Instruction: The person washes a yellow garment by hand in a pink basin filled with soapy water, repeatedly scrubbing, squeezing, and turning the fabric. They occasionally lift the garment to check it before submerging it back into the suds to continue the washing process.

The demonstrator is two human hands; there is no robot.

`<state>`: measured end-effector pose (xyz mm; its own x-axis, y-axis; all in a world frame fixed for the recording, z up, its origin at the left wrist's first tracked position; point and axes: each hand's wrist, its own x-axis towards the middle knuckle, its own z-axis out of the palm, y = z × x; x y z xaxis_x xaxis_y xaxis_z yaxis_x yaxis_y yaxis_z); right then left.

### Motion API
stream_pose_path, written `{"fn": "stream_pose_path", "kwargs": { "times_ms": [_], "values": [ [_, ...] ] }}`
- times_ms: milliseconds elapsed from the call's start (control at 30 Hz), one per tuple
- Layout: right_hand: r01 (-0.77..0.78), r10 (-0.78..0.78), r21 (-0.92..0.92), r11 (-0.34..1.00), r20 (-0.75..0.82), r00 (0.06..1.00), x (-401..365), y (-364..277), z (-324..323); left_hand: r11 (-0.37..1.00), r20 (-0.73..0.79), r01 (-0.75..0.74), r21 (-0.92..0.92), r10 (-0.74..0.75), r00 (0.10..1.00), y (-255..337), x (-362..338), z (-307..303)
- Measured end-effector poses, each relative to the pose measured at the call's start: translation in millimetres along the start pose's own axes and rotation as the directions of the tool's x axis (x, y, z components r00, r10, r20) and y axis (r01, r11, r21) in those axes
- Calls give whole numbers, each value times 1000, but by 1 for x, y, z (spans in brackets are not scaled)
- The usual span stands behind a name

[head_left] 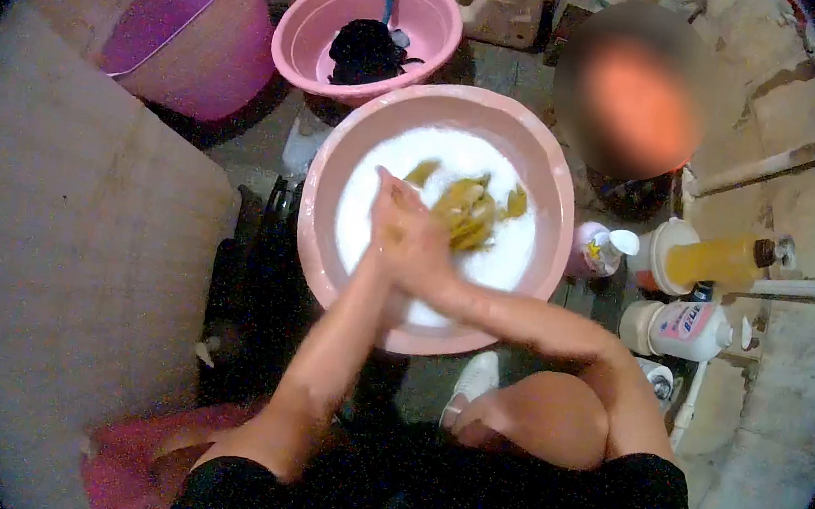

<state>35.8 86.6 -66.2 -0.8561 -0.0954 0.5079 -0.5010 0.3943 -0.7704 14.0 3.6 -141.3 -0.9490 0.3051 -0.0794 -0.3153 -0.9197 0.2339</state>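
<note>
Inside a large pale pink basin (322,195) filled with white suds (369,155), a wet yellow-green cloth (471,211) lies bunched, with small folds of it poking out of the foam. My left hand (393,205) is over the suds on the left of the cloth, its thumb side raised and its fingers smeared by motion. Crossing in from the right, my right hand (419,256) presses against my left hand and is closed at the near edge of the cloth. What lies between the two palms is hidden.
Behind stands a smaller pink basin (297,36) holding dark cloth (365,52). A purple-pink bucket (195,49) is at the upper left. Along the right wall are a pink bottle (594,251), a bottle of yellow liquid (718,265) and a white labelled bottle (690,329). A jug (501,4) stands behind.
</note>
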Motion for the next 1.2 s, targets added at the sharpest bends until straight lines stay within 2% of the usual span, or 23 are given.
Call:
{"fn": "stream_pose_path", "kwargs": {
  "times_ms": [33,100,167,200,233,367,433,500,533,600,700,767,800,833,867,900,933,967,1000,1067,1100,1167,1200],
  "values": [
    [263,-261,49,963,-59,964,-9,-11,8,996,249,81,-32,-70,966,19,4,-32],
    [423,-425,74,903,7,905,0,9,-8,950,-35,-67,304,82,996,2,-7,-15],
    [-212,232,-114,971,209,950,45,54,-31,988,-524,105,112,-31,851,-31,-13,41],
    [-507,560,-248,826,252,789,48,63,-36,992,-402,125,17,-107,909,-44,-14,47],
    [-279,353,-384,880,138,925,35,68,-23,991,-468,102,81,-52,882,-41,-18,56],
    [-225,292,-230,947,317,902,5,38,-15,930,-436,66,361,106,893,9,-6,19],
    [-211,234,-100,972,435,870,-12,13,-9,642,-518,235,730,295,803,2,-13,20],
    [-132,233,-339,931,278,932,30,40,-32,939,-566,116,322,93,820,-36,-19,55],
    [-452,540,-325,831,271,797,46,41,-38,963,-447,126,236,-8,895,-43,-14,52],
    [-394,434,-242,887,145,889,28,15,-35,981,-536,90,174,17,844,-36,-20,62],
    [-194,246,-226,955,234,941,-18,-7,-10,959,-584,18,284,158,796,11,-10,37],
    [228,-289,222,948,300,909,-23,-5,-16,934,-524,54,353,149,838,2,-17,34],
    [150,-179,122,981,281,943,-12,5,-19,914,-470,79,397,129,873,-3,-7,28],
    [56,-59,20,998,248,967,4,22,-25,935,-630,83,346,166,759,-10,-11,86],
    [-121,140,-126,985,159,977,22,51,-32,934,-632,94,345,157,759,-10,-13,76],
    [-299,320,-248,921,48,946,40,81,-44,956,-396,85,281,35,918,-8,-15,60],
    [-456,467,-112,883,99,879,51,95,-62,971,-107,89,221,-67,992,-4,-12,51],
    [-519,522,-52,853,80,849,49,139,-56,959,-322,66,276,27,946,4,-8,83],
    [-522,524,-54,851,86,847,51,132,-69,957,-297,-33,290,122,947,18,-10,107],
    [-374,354,-91,923,581,733,72,89,-107,733,-160,-184,654,372,915,43,7,88],
    [-378,335,-141,915,786,519,78,77,-118,732,-157,-187,655,374,914,52,14,81],
    [-404,400,-199,893,762,509,84,70,-111,288,-50,-36,957,288,956,60,23,61],
    [-424,461,-259,868,737,495,85,68,-106,290,-53,-33,957,284,957,57,28,52]
  ]
}}
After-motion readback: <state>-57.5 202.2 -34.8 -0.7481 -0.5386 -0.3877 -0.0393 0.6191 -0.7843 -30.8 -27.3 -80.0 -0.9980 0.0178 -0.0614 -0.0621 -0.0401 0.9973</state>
